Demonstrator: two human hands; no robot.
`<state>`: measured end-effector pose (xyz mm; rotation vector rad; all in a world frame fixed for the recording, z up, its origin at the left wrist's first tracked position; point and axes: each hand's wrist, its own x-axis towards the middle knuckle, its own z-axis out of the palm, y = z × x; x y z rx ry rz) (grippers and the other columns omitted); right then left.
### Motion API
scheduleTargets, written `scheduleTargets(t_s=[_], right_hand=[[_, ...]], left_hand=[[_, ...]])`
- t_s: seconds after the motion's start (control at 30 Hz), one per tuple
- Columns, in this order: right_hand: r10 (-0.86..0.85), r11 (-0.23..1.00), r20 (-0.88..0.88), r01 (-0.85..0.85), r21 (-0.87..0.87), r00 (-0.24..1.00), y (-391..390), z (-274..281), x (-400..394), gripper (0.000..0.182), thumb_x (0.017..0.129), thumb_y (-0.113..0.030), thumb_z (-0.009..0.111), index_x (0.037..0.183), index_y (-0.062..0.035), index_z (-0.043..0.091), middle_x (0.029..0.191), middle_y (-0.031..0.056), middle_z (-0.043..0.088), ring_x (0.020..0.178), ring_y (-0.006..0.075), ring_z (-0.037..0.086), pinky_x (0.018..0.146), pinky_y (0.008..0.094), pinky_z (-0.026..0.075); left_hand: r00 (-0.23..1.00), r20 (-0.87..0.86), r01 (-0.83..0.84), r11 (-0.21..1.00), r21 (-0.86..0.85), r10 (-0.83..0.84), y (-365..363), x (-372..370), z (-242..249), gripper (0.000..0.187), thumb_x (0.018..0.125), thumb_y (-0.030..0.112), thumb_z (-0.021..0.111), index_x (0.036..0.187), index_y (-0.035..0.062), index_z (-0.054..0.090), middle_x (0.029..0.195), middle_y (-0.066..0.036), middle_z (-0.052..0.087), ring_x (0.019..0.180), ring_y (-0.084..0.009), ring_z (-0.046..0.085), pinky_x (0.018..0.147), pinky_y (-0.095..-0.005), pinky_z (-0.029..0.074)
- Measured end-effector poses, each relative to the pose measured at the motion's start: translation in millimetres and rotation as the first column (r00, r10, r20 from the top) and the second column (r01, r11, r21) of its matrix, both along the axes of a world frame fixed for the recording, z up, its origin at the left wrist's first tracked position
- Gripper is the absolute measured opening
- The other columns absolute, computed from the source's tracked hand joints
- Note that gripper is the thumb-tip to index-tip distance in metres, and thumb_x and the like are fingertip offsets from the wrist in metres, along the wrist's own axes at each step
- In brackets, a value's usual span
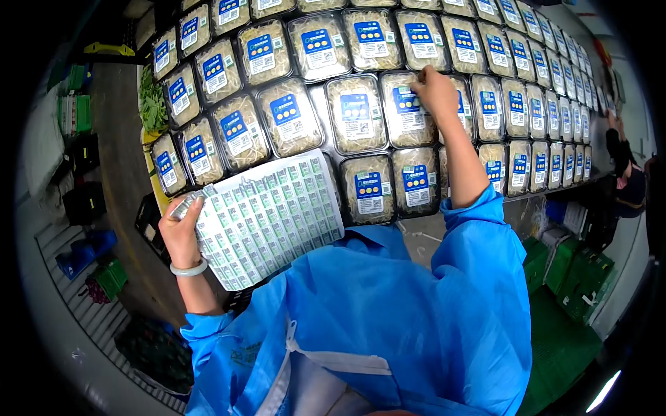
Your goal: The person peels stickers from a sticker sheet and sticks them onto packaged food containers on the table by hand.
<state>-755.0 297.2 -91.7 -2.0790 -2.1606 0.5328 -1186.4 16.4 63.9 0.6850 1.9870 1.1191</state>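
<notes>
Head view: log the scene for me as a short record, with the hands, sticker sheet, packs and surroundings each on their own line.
Left hand: gripping the sticker sheet by its left edge
Right hand: fingertips at the upper part of one pack; whether they hold a sticker, cannot tell
Sticker sheet: rows of small printed stickers, in front of the nearest packs
Packs: rows, pale contents, blue-and-white labels
Wearing: blue sleeves, pale bangle on left wrist
Surroundings: leafy greens at left, green crates at right
</notes>
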Motion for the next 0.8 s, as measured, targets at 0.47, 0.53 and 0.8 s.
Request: scheduleTargets(t_s=[0.47, 0.53, 0.8], right_hand=[[0.258, 0.926, -0.487, -0.357, -0.121, 0.834, -17, -16, -100, 0.035, 0.078, -0.013, 0.076, 0.104, -0.0051, 0.052, 0.086, 0.0137, 0.065, 0.084, 0.0329, 0.065, 0.075, 0.0423, 0.049], [0.292, 0.933, -0.277, -0.336, -0.126, 0.915, -19, -3, -112, 0.037, 0.079, -0.015, 0.076, 0.104, -0.0059, 0.052, 0.087, 0.0160, 0.066, 0.084, 0.0349, 0.064, 0.073, 0.0432, 0.049], [0.199, 0.924, -0.669, -0.364, -0.114, 0.716, -25, 4, -157, 0.018, 0.088, -0.010, 0.065, 0.100, -0.0041, 0.053, 0.080, 0.0129, 0.069, 0.074, 0.0254, 0.068, 0.067, 0.0374, 0.050]], left_hand=[[0.993, 0.058, -0.099, 0.995, -0.027, 0.101, -31, -67, -21, 0.012, 0.086, 0.006, 0.074, 0.092, -0.0020, 0.067, 0.081, -0.001, 0.066, 0.068, -0.0048, 0.056, 0.062, -0.0212, 0.044], [0.994, 0.042, -0.103, 0.994, -0.031, 0.104, -39, -76, -27, 0.013, 0.086, 0.006, 0.074, 0.093, -0.0023, 0.067, 0.081, -0.001, 0.066, 0.069, -0.0052, 0.056, 0.063, -0.0214, 0.044], [0.979, 0.070, -0.189, 0.982, -0.028, 0.190, -51, -96, -30, 0.012, 0.087, 0.006, 0.074, 0.091, -0.0022, 0.067, 0.080, -0.001, 0.066, 0.069, -0.0058, 0.057, 0.063, -0.0209, 0.045]])
